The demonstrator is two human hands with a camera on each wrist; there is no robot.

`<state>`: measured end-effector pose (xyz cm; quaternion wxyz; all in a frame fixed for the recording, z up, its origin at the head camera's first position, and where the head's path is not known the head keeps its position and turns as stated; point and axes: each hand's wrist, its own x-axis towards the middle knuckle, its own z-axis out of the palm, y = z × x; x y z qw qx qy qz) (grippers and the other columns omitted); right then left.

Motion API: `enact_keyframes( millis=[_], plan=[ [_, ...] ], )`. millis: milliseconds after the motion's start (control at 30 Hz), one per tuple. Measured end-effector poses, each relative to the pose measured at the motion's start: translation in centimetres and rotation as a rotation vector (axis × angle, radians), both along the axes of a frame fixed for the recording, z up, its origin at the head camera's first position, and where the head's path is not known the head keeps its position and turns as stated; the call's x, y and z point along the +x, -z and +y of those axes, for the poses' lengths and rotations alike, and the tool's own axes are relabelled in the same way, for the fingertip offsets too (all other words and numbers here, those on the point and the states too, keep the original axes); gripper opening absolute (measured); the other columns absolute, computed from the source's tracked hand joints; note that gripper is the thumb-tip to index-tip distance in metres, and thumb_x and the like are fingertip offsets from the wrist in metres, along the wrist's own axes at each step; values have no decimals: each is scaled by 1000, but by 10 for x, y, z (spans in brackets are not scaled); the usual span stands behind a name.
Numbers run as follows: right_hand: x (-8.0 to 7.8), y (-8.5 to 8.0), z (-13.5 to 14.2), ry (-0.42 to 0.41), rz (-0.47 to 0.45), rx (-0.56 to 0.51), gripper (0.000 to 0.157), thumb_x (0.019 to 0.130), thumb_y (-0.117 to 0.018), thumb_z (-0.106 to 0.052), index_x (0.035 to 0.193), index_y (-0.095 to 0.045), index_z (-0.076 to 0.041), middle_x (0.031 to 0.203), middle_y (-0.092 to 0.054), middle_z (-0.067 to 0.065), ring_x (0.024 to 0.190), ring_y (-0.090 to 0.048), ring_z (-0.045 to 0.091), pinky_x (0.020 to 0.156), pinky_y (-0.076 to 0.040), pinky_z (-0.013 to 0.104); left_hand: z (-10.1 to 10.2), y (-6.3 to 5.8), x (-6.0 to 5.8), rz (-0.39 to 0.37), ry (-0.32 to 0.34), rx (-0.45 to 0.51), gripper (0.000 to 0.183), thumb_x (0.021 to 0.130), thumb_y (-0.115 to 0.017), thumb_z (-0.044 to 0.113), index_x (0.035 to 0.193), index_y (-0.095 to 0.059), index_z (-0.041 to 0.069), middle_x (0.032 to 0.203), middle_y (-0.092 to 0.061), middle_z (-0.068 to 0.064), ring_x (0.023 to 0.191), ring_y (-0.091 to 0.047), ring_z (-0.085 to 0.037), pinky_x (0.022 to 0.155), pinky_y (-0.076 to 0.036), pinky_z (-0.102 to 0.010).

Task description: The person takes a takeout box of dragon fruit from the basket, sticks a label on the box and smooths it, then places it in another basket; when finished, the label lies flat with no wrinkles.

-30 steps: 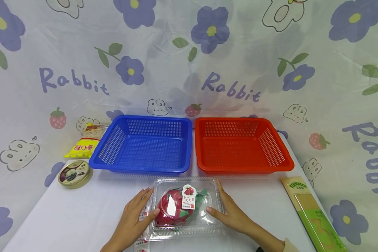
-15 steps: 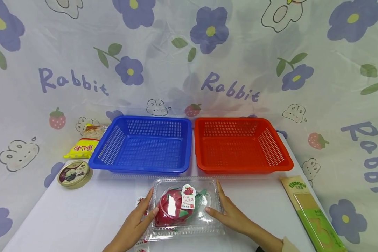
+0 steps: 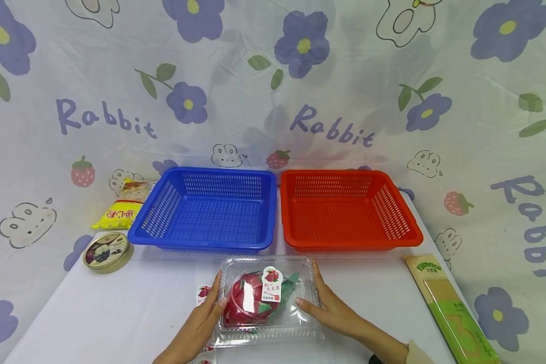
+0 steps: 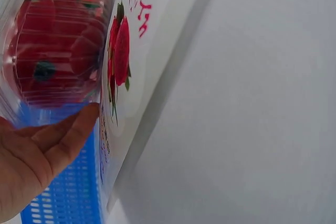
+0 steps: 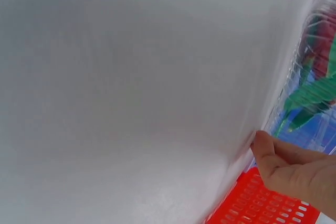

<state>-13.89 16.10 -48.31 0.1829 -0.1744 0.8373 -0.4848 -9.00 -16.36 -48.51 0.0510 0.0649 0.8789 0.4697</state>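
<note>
A clear plastic clamshell box (image 3: 300,321) lies at the table's front, lid down. Red dragon fruit (image 3: 247,301) with green leaves shows through it, and a white fruit label (image 3: 271,290) is on the lid. My left hand (image 3: 201,321) grips the box's left side, thumb at the lid's edge. On the right side my right hand (image 3: 334,309) holds it, thumb over the lid. A strip of fruit stickers (image 3: 203,292) runs partly beneath the box and left hand; in the left wrist view, a sticker (image 4: 121,51) shows close up beside the fingertips.
Behind the box stand a blue basket (image 3: 202,246) and a red basket (image 3: 352,245), side by side. At left are a yellow food bag (image 3: 120,212) and a round tin (image 3: 108,252). A long green packet (image 3: 455,313) lies at right. A patterned cloth hangs behind.
My left hand's spread fingers have drawn together and moved right against the box's left side. The right hand and the box have stayed nearly in place.
</note>
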Motion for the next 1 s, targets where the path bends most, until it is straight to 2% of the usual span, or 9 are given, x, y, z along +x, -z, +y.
enact_keyframes(
  millis=[100,267,433,600,900,1000],
  plan=[
    [1,-2,0,-7,-13,1,97,99,-57,-38,158,17,-18,166,10,15,152,-2,41,114,-10,68,1,-1,0,-10,2,10,58,109,-33,28,161,-8,24,157,-30,-22,138,-38,-48,107,-31,-66],
    [4,-5,-2,-5,-50,-17,94,100,-54,-38,157,20,-23,165,5,18,149,-11,47,111,-17,71,0,-1,-1,-14,11,20,58,109,-32,28,161,-7,20,159,-25,-20,140,-34,-46,109,-29,-64],
    [7,-8,-5,-8,-60,-59,92,102,-51,-35,156,22,-24,164,7,20,147,-10,51,108,-21,73,0,-2,0,-14,13,18,58,109,-33,28,161,-9,18,159,-25,-21,140,-35,-48,107,-30,-67],
    [9,-9,-7,4,-67,-85,89,103,-50,-34,156,22,-26,164,3,24,144,-16,56,102,-28,76,-1,-1,2,-11,3,35,58,109,-33,27,161,-10,18,158,-25,-21,139,-36,-49,106,-31,-67],
    [13,-8,-11,54,-114,-125,88,103,-49,-36,157,20,-25,165,10,16,149,-1,48,108,-13,76,-1,-5,7,-35,-3,60,58,109,-32,29,161,-8,21,159,-23,-22,138,-34,-52,105,-29,-71],
    [16,-10,-13,87,-130,-147,88,102,-50,-35,158,18,-25,166,11,15,150,2,46,109,-8,75,-1,-7,8,-33,-1,62,58,109,-32,29,161,-8,21,160,-22,-20,141,-30,-49,108,-26,-68]
  ],
)
